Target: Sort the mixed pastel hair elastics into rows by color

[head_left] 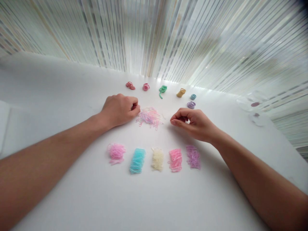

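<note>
While hands (119,109) (193,124) flank it, pile (150,117), longest sideways

Lie thin and tangled in one pastel pile (149,117). Sit in five single-coloured heaps (157,159) on the pile's near side.

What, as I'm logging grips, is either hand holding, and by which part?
It cannot be told: no held thing shows in the left hand, curled at the multicolored pile, or the right hand.
</note>
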### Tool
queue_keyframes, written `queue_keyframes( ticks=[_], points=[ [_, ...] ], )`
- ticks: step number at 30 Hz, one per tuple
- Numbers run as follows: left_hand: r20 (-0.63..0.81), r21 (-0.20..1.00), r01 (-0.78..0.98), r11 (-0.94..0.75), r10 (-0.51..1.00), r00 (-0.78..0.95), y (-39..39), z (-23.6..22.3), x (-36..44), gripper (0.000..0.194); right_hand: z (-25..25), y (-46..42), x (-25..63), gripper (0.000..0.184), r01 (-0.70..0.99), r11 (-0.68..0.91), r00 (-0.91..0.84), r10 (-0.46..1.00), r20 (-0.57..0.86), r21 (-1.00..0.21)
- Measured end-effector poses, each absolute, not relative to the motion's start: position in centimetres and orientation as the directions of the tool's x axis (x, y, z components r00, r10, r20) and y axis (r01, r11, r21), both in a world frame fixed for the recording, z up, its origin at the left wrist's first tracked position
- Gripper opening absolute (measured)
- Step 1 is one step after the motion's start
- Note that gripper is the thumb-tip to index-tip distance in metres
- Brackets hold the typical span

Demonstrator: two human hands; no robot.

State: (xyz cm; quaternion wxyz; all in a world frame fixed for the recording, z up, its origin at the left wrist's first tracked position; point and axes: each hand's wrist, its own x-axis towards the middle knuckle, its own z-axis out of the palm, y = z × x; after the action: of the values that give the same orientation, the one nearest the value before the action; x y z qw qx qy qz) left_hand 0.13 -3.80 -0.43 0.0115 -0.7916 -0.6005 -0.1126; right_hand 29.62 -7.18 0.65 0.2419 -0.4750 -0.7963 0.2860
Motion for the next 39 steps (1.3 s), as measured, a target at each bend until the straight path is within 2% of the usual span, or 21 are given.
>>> queue_keyframes(
  ticks=[5,14,19,23,30,39],
  points=[
    [0.196,0.134,0.949,-0.284,0.947,0.256,-3.8,-0.4,0.2,0.031,3.2,-9.0,28.5,0.018,0.600,0.454,-0.494,0.858,0.141,-0.658],
    [0.193,0.138,0.953,-0.269,0.951,0.240,-3.9,-0.5,0.3,0.033,7.2,-14.1,27.3,0.012,0.554,0.624,-0.698,0.709,0.102,-0.551],
    [0.202,0.156,0.949,-0.273,0.950,0.240,-3.8,-0.5,0.3,0.033,6.7,-15.7,26.2,0.016,0.493,0.740,-0.804,0.588,0.086,-0.457],
    [0.213,0.124,0.952,-0.281,0.944,0.251,-3.8,-0.5,0.3,0.033,6.2,-16.5,25.4,0.022,0.472,0.799,-0.849,0.526,0.053,-0.372],
    [0.222,0.121,0.951,-0.286,0.941,0.255,-3.9,-0.5,0.3,0.034,5.5,-16.9,25.1,0.026,0.454,0.855,-0.880,0.474,0.026,-0.249],
    [0.224,0.136,0.949,-0.285,0.942,0.251,-3.8,-0.7,0.3,0.033,4.5,-17.1,25.2,0.022,0.435,0.883,-0.889,0.452,0.068,-0.179]
  ],
)
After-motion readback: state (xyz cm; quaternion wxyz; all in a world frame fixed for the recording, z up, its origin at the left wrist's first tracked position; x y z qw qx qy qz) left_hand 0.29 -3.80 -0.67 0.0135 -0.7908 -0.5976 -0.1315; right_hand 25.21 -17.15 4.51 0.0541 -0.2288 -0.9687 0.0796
